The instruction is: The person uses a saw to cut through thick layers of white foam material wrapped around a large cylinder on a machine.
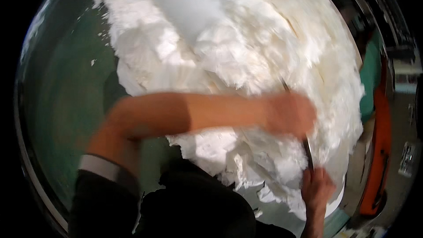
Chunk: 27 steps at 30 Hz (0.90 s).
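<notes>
A large heap of white, shaggy, layered material [246,57] fills the middle; its exact kind cannot be made out. My left forearm reaches across it from the lower left. Blurred by motion, my left hand [291,114] is closed around a long thin dark tool [307,152] partway along its length. The tool's narrow tip shows just beyond that hand, against the white material. Nearer to me, my right hand [318,186] grips the tool's other end. Whether the tool has a blade cannot be seen.
A green surface [66,105] with scattered white crumbs lies to the left. Along the heap's top runs a smooth white section [185,0]. An orange-red curved object [378,154] stands at the right, beside a green cloth-like thing [371,77].
</notes>
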Tool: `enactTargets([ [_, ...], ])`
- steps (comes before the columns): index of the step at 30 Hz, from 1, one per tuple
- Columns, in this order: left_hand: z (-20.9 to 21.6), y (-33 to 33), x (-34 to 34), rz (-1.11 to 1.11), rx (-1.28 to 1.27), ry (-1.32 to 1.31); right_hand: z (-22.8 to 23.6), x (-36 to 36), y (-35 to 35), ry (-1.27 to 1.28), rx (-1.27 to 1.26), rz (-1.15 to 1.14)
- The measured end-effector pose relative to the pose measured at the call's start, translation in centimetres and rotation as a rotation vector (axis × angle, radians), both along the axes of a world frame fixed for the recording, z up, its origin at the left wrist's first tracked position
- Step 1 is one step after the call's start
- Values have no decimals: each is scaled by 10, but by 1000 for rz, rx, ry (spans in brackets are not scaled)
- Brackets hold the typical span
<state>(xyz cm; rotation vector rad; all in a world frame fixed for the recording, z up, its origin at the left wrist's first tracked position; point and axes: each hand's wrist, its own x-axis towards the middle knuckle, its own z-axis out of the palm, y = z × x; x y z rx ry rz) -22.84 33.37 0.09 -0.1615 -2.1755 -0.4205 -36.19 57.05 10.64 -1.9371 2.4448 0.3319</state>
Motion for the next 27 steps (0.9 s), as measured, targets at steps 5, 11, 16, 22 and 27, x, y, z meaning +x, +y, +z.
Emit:
enactTargets([
  [5,16,65,-27,8,20,40,10,-30,62,43,-23,32],
  [11,33,-92,95,220,-133,-209,18,43,-109,21,-136,239],
  [16,48,-196,174,564,-304,-620,-16,100,-251,-116,-192,319],
  [22,-16,-40,43,187,-31,-58,-12,23,-63,-68,-87,70],
  [27,4,66,-20,59,12,99,1,-15,44,27,-45,50],
])
